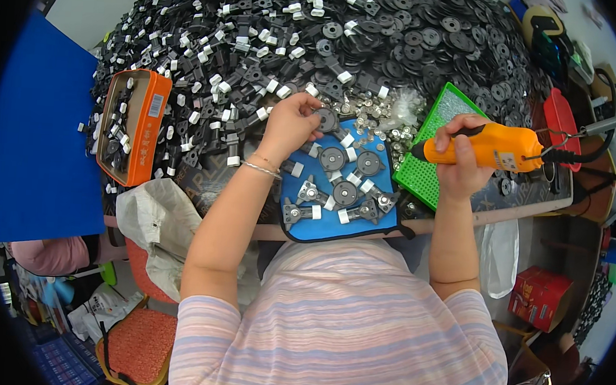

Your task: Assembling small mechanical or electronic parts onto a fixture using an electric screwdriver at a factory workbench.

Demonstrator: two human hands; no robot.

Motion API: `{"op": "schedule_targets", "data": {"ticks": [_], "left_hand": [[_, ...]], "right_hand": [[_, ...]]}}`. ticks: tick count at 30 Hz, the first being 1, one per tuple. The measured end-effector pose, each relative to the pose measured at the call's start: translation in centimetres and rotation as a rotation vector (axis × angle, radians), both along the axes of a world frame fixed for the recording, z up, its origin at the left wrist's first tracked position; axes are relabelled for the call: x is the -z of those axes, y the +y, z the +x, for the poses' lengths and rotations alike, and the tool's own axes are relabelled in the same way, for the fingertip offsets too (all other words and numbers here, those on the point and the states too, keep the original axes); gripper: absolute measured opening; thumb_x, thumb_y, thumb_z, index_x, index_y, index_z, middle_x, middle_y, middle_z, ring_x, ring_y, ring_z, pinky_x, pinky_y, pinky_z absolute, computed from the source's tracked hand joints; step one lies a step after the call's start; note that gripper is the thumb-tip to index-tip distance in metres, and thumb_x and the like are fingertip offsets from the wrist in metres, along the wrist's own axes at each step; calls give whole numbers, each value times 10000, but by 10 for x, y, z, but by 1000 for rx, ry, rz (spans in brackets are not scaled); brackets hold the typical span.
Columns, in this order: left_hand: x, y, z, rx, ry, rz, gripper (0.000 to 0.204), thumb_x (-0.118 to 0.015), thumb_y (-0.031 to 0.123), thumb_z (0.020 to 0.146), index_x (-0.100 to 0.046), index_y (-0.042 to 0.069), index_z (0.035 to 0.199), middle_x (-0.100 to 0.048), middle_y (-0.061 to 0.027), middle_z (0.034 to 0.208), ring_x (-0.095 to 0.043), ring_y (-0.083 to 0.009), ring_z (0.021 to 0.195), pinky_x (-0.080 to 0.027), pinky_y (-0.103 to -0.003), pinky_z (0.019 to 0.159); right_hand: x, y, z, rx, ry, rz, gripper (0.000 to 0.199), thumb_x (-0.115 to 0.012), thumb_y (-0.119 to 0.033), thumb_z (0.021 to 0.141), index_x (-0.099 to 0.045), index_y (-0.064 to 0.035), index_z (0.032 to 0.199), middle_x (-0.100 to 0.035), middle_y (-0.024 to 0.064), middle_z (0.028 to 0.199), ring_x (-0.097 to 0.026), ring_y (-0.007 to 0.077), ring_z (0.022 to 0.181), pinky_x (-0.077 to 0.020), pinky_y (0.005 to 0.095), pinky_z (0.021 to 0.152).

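My right hand (463, 156) is wrapped around an orange electric screwdriver (512, 147). Its dark tip points left, above a green perforated tray (416, 181). My left hand (294, 127) has its fingers closed on the edge of a black disc part (324, 120) at the top of a blue mat (304, 224). Several black parts with white ends lie on that mat. Some carry a round disc on top, like the black wheel (345, 192); others, such as the bracket (310, 192), show bare metal at the middle.
A large heap of black parts with white ends (238, 68) covers the table's far side, with black discs (430, 38) at its right. Small metal pieces (369, 111) lie beside a clear plastic bag (405, 110). An orange-rimmed box (140, 172) stands left; a red tray (560, 123) lies right.
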State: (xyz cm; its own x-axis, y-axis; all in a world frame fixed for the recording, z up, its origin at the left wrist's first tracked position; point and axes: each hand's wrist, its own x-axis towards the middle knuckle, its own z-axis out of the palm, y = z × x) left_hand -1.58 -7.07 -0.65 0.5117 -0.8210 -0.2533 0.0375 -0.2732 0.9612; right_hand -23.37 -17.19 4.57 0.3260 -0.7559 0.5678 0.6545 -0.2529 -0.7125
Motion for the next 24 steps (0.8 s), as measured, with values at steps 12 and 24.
{"op": "schedule_targets", "data": {"ticks": [12, 24], "left_hand": [[3, -12, -9, 21, -785, 216, 138, -570, 148, 717, -558, 31, 790, -600, -151, 667, -592, -321, 660, -464, -391, 576], [-12, -3, -28, 111, -1104, 173, 399, -721, 318, 609, -583, 22, 839, -557, -125, 889, -534, -286, 867, -451, -361, 722]], "right_hand": [[-1, 0, 1, -9, -10, 4, 247, -568, 61, 724, -494, 2, 953, -553, 123, 808, -541, 142, 586, -462, 241, 520], [-2, 3, 7, -11, 63, -24, 226, -536, 2, 744, -475, -9, 962, -518, 136, 827, -494, 169, 572, -440, 268, 558]]}}
